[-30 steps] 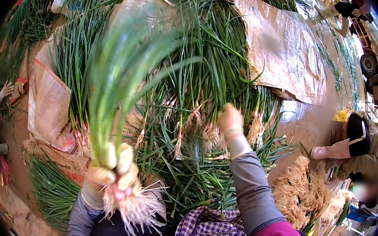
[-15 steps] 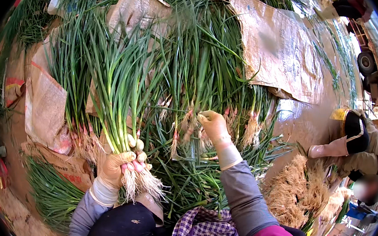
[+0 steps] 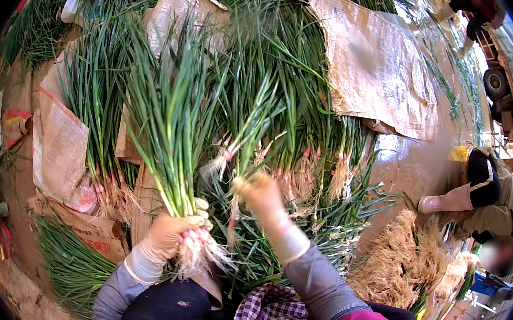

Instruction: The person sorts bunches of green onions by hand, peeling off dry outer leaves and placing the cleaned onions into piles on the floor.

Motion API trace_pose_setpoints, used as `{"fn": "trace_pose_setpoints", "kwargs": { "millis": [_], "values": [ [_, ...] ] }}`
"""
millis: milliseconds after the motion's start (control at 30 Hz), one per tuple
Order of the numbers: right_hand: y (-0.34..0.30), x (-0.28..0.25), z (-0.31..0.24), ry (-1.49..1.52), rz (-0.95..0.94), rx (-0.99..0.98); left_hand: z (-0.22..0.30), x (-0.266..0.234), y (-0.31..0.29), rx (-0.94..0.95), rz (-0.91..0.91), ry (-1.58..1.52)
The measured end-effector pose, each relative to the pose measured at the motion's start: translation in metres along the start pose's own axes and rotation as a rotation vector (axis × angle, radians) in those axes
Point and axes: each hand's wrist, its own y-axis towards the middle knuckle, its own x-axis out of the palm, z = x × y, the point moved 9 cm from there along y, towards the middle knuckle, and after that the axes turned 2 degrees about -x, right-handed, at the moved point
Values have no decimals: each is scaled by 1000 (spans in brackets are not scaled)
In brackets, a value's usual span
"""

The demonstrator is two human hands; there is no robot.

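My gloved left hand (image 3: 168, 235) is closed around a bunch of green onions (image 3: 178, 183), just above their pinkish bulbs. White roots hang below the fist and the long leaves fan upward. To its right, my gloved right hand (image 3: 259, 200) is smeared by motion; its fingers look pinched on a green onion (image 3: 232, 223), whose reddish root end shows beside them. Beyond both hands lies a thick spread of loose green onions (image 3: 297, 100), roots toward me. One onion's pale, rooty end (image 3: 226, 155) shows between the held bunch and that spread.
Woven sacking (image 3: 377, 62) covers part of the spread, with another sack (image 3: 61, 148) at left. A heap of brown trimmed roots (image 3: 396, 264) sits at right. Beside it is a person's pink boot (image 3: 444, 201). More green leaves (image 3: 72, 261) lie at lower left.
My right hand has come left and a little nearer, toward the bunch, from the spread's root ends. The left hand and its bunch have shifted slightly right, and the leaves now blur.
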Motion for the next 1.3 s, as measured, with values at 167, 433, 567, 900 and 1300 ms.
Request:
{"fn": "trace_pose_setpoints", "kwargs": {
  "millis": [167,433,567,900,1300],
  "values": [
    [-38,36,-39,-510,18,-314,-20,18,11,-100,-77,-47],
    [-12,-2,4,-835,-286,-314,29,33,-29,15,-455,-443],
    [35,-84,15,-830,136,-116,10,-23,-11,2,31,-243],
    [70,-15,-8,-706,228,-271,70,20,-33,381,-393,-308],
    [86,-130,26,-802,321,229,40,39,-20,177,-174,-233]
  ]
}}
